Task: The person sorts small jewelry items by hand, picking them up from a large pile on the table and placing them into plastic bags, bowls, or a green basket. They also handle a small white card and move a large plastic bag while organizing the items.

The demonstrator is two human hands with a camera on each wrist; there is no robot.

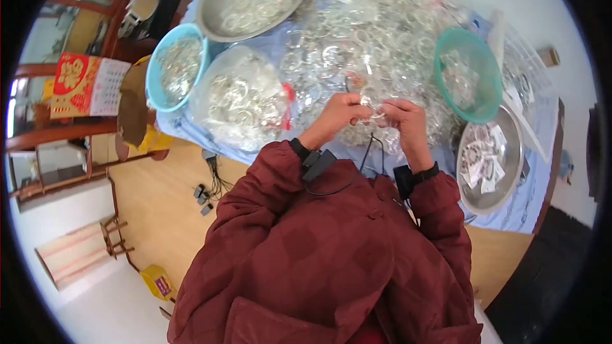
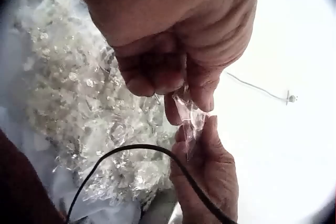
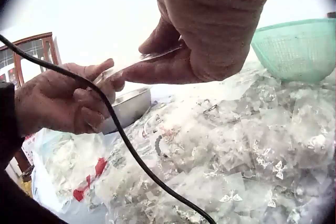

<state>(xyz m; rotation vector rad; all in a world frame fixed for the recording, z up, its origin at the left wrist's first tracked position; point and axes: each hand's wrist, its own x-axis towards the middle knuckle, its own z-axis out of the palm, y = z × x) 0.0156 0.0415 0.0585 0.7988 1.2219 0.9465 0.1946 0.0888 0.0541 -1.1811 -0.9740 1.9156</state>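
Between both hands is a small clear plastic bag (image 2: 188,113), pinched at its two ends. My left hand (image 1: 341,114) grips one side of it with thumb and fingers; in the left wrist view this hand fills the top. Opposite it, my right hand (image 1: 408,124) pinches the other side, fingertips close to the left's. What lies inside the bag is partly hidden by fingers. Under and beyond the hands spreads a heap of small clear packets (image 1: 363,51); some show silvery butterfly-shaped pieces (image 3: 279,169) in the right wrist view.
Left of the heap stand a large clear sack (image 1: 204,99) with a red tie, a light-blue basin (image 1: 153,92) and a steel bowl (image 1: 208,9). At right are a green basket (image 1: 489,73) and another steel bowl (image 1: 512,146) with packets. A dark cable (image 3: 131,148) crosses both wrist views.
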